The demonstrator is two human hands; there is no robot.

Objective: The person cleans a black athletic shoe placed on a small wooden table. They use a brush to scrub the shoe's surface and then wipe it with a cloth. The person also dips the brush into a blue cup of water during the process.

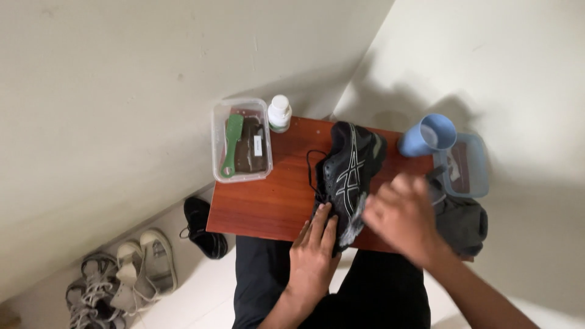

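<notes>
The shoe (350, 173) is black with pale stripes on its side and lies on the small wooden bench (268, 201), toe toward the wall and heel toward the person, its lace trailing loose on the left. The left hand (314, 253) rests at the heel end, fingers laid flat against the shoe's near side and steadying it rather than closing round it; the grip is open. The right hand (399, 216) is blurred just right of the heel, close to or touching the pale patch at the sole edge. Whether its fingers pinch anything cannot be told.

As a judgement, the shoe cleaning looks to be in its middle: the shoe is out and under the hands, and a whitish smear shows near the heel, while the upper toward the toe looks dark and dry. The second shoe (204, 228) lies on the floor beside the bench, untouched so far as can be seen.

A dark grey cloth (463, 222) hangs over the right edge of the bench, next to the right hand. Behind it sits a blue-rimmed tub (478, 167), and touching that a blue cup (426, 137). At the left rear corner stands a clear tub (216, 146) holding a green brush (232, 143) and a dark block, with a white bottle (280, 113) just beside it. Pale sandals (122, 280) lie on the floor, well apart to the left.
</notes>
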